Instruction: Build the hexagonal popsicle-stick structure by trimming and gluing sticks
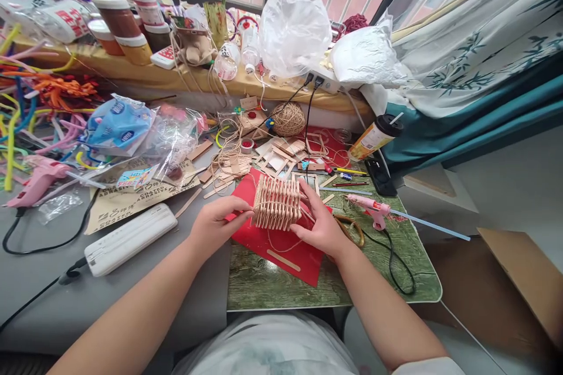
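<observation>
A box-like craft-stick frame (277, 202), made of stacked wooden sticks with gaps between them, is held up over a red sheet (303, 261). My right hand (323, 225) grips its right end, thumb below and fingers behind. At its left end, my left hand (222, 220) pinches thumb and forefinger together on what looks like a thin strand of twine (265, 207) lying across the frame. More twine hangs in a loop below. A single craft stick (284, 260) lies on the red sheet. What the frame holds inside is hidden.
Loose sticks and a twine ball (288, 119) lie behind. A pink glue gun (372, 208) and a drink cup (376, 136) stand on the right; another glue gun (39, 179) and a white power strip (131, 239) lie left. Paint jars (118, 17) line the sill.
</observation>
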Demonstrator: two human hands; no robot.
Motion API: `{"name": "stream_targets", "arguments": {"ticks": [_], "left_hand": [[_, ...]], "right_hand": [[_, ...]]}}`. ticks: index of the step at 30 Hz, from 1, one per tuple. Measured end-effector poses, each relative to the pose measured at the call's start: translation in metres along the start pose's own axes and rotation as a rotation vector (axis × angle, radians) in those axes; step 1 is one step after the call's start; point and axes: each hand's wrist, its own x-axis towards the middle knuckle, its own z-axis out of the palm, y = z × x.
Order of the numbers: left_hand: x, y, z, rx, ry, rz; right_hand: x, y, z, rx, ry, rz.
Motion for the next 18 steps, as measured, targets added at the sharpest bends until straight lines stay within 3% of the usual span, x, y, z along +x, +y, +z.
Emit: {"name": "stream_targets", "arguments": {"ticks": [7, 18], "left_hand": [[0.007, -0.003, -0.003, -0.046, -0.023, 0.023], [0.012, 0.002, -0.004, -0.13, -0.073, -0.151]], "right_hand": [[0.002, -0.009, 0.013, -0.007, 0.111, -0.078], [0.009, -0.005, 0.017, 0.102, 0.243, -0.041]]}}
